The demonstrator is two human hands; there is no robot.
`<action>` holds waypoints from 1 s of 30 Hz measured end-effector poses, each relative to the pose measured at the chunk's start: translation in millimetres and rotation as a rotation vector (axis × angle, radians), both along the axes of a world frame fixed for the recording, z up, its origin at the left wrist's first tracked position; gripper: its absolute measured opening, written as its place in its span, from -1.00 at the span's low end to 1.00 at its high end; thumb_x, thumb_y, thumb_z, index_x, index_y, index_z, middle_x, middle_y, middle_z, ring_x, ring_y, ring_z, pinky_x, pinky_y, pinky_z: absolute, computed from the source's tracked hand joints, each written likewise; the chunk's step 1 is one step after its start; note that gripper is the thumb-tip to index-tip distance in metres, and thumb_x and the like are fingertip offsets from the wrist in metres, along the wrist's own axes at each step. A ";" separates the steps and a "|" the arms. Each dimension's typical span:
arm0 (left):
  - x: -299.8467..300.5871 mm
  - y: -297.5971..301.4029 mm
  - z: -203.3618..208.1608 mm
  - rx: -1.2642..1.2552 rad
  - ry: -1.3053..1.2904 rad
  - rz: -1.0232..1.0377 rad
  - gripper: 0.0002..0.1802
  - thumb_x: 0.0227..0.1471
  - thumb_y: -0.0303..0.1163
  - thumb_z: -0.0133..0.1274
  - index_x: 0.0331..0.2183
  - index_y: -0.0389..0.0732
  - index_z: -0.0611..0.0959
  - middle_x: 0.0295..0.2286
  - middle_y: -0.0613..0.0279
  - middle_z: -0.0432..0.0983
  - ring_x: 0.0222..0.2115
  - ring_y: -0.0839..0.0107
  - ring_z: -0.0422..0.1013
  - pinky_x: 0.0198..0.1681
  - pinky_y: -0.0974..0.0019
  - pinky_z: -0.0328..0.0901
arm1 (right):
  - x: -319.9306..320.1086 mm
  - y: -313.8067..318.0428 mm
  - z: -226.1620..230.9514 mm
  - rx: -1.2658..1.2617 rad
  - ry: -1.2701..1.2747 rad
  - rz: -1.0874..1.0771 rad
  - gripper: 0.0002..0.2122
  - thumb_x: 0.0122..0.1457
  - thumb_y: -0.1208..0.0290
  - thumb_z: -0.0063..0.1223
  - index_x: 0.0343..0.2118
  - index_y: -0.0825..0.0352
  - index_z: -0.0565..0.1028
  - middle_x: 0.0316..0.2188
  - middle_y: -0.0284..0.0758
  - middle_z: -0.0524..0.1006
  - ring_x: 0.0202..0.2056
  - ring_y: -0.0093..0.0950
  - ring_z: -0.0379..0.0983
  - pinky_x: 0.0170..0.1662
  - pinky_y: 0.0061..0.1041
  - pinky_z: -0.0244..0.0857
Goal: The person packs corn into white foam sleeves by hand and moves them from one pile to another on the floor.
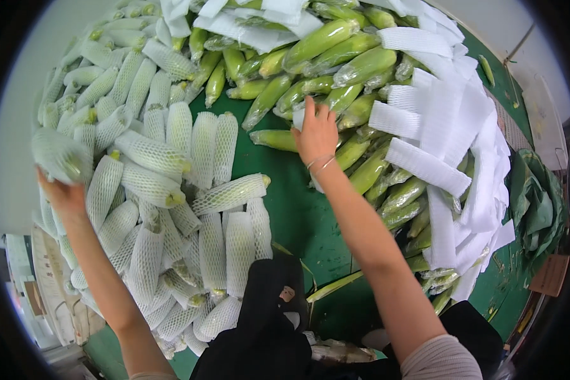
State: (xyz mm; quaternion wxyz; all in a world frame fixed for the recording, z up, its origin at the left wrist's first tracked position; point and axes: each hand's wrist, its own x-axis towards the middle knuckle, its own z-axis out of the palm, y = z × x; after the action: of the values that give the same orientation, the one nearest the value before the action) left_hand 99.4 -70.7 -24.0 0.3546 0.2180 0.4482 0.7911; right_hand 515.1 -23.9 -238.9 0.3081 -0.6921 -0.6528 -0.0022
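At the left edge of the pile, my left hand (63,195) is closed around the lower end of an ear of corn in a white foam net sleeve (60,155), slightly blurred. Netted ears (155,155) lie heaped beneath and beside it. Over the green ears of corn in clear film (361,66), my right hand (316,134) curls its fingers downward. A white foam net sleeve (298,119) shows beside its thumb and again below the wrist; the palm hides the middle. The hand appears to grip this sleeve.
Flat white foam net sleeves (446,120) cover the right side of the film-wrapped corn. Green husks (535,196) lie bunched at the far right on the green table (259,168). A loose husk strip (335,286) crosses the table near my body.
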 end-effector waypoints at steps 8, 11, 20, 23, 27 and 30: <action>197.4 11.2 -182.8 -0.217 0.341 -0.692 -0.68 0.08 -0.40 -0.10 -0.10 -0.26 0.47 -0.20 0.21 0.43 -0.16 0.41 0.34 -0.07 0.38 0.22 | -7.1 -40.0 3.9 -0.377 2.052 0.229 -0.73 0.05 0.57 0.07 -0.16 0.32 0.35 -0.45 -0.36 0.47 -0.39 -0.54 0.44 -0.39 -0.57 0.33; 267.4 -2.9 -259.8 -0.369 -0.059 -0.921 -0.68 0.10 -0.37 -0.06 -0.09 -0.26 0.45 -0.19 0.24 0.43 -0.17 0.47 0.33 -0.10 0.44 0.20 | -15.6 -57.5 -20.5 -0.530 1.941 0.168 -0.79 0.10 0.50 0.05 -0.19 0.34 0.38 -0.42 -0.33 0.49 -0.37 -0.53 0.45 -0.33 -0.57 0.36; 324.3 42.0 -323.2 -0.247 -0.320 -0.583 -0.66 0.04 -0.37 0.01 -0.14 -0.30 0.40 -0.23 0.13 0.43 -0.22 0.35 0.37 -0.15 0.22 0.28 | 45.5 -8.2 -87.7 -0.404 2.154 0.024 -0.60 0.10 0.27 0.03 -0.19 0.59 0.32 -0.25 -0.20 0.50 -0.32 -0.31 0.48 -0.23 -0.34 0.35; 354.3 54.2 -355.4 -0.547 0.011 -0.197 -0.49 0.00 -0.12 0.11 -0.22 -0.38 0.39 -0.44 -0.09 0.46 -0.54 0.37 0.40 -0.54 0.27 0.34 | 50.3 0.4 -104.9 -0.318 0.503 -0.068 -0.55 -0.03 0.22 0.12 -0.28 0.61 0.42 -0.37 -0.08 0.54 -0.38 -0.22 0.50 -0.30 -0.33 0.35; 331.3 48.0 -378.4 -0.435 -0.422 -0.731 -0.58 0.06 0.00 -0.02 -0.33 -0.22 0.44 -0.52 0.14 0.44 -0.55 0.36 0.37 -0.47 0.27 0.29 | 24.1 -11.1 -88.7 -0.466 0.409 0.091 -0.67 -0.07 0.15 0.09 -0.57 0.40 0.53 -0.51 -0.01 0.50 -0.41 -0.05 0.45 -0.29 -0.23 0.36; 325.6 4.1 -326.2 -0.287 -0.868 -0.916 -0.64 0.05 0.00 -0.09 -0.51 -0.08 0.48 -0.56 0.25 0.44 -0.52 0.38 0.38 -0.46 0.27 0.29 | 4.2 -71.6 -10.5 -0.458 0.315 0.050 -0.70 0.00 0.18 0.05 -0.63 0.35 0.51 -0.63 -0.05 0.48 -0.51 -0.08 0.46 -0.42 -0.17 0.36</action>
State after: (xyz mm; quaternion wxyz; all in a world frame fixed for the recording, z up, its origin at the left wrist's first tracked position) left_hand 425.0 -66.6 -350.2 0.8308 -0.0021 0.2270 0.5082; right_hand 519.3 -95.5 -249.4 0.2414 -0.7191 -0.5973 0.2604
